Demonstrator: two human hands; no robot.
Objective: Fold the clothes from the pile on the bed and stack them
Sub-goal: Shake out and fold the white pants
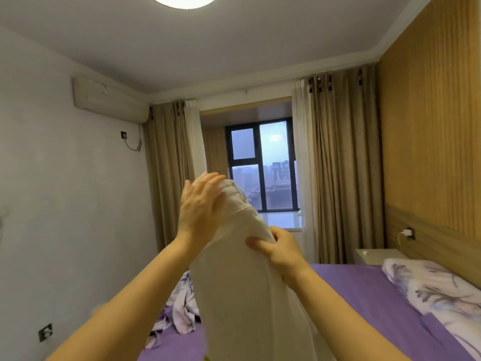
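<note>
Clothes being folded: one cream drawstring garment, probably trousers, held up in the air at centre frame, waistband end at 12 o'clock, rest hanging down toward 6 over the purple bed. Left hand flat against the waistband side, fingers straight, not gripping. Right hand pinches the cloth lower down at about 3 o'clock of the garment, thumb on the near face, fingers curled round behind. Step in hand looks like straightening and aligning before the first fold. To do it well, I'd judge: keep the pinch firm, run the flat hand down to smooth creases, match side seams, tuck the drawstring in so it doesn't dangle. Remaining pile of floral fabric sits at 7 o'clock on the bed, just beside the hanging cloth. Open sheet at 4 to 5 o'clock gives room to lay it down; floral pillow at 3 o'clock limits that side. Bed's left edge and wall close at 9 o'clock, little swing room there. No stack visible.
</note>
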